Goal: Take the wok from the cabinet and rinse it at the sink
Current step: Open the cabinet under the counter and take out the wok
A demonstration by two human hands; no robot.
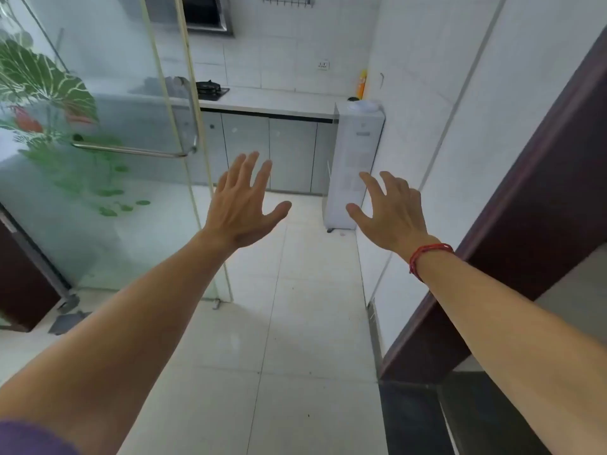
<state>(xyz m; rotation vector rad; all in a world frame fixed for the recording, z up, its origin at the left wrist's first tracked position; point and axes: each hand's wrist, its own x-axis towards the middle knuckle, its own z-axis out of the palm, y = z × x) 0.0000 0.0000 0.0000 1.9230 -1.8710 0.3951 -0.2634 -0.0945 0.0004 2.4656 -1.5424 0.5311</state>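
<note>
I stand at a kitchen doorway with both arms stretched forward. My left hand [244,205] is held out with fingers spread and holds nothing. My right hand [391,211], with a red cord at its wrist, is also spread and empty. Far ahead, grey base cabinets [269,152] with closed doors run under a white countertop [279,101]. No wok and no sink are visible.
A glass sliding door [98,142] with a lotus print and a metal handle [184,149] stands on the left. A white water dispenser [356,159] stands at the right wall. A gas stove [210,88] and a yellow bottle [362,83] sit on the counter. A dark door frame [525,208] is on my right.
</note>
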